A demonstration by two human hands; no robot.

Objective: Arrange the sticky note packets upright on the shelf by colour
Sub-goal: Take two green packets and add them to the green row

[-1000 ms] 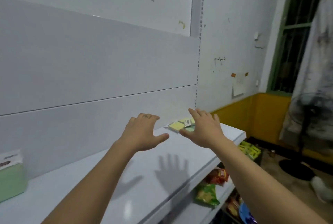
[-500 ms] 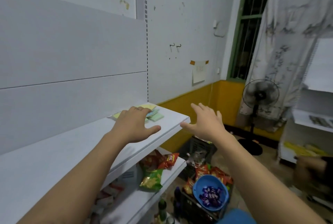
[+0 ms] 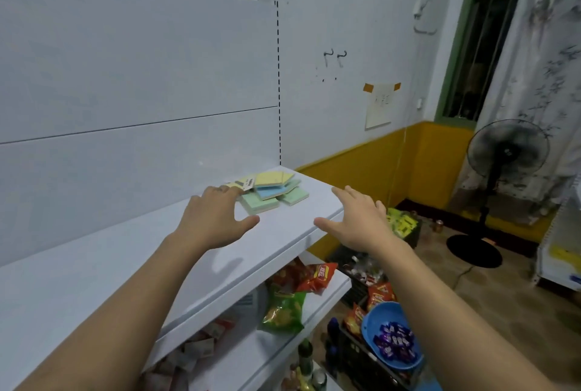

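Several sticky note packets (image 3: 271,190) lie flat in a loose pile at the far right end of the white shelf (image 3: 132,258): yellow ones at the back, a blue one in the middle, green ones in front. My left hand (image 3: 213,217) hovers palm down over the shelf, fingers spread, its fingertips at the left edge of the pile. My right hand (image 3: 358,221) is open too, above the shelf's front right corner, a little to the right of the pile. Neither hand holds anything.
Snack bags (image 3: 295,293) fill the lower shelves. A blue bowl (image 3: 393,334) of wrapped sweets and a crate stand on the floor to the right. Farther right stands a black pedestal fan (image 3: 503,176) by a curtained window.
The view has swung right along the shelf, bringing the pile closer. Both hands have moved toward the packets; the left hand now reaches the pile's edge.
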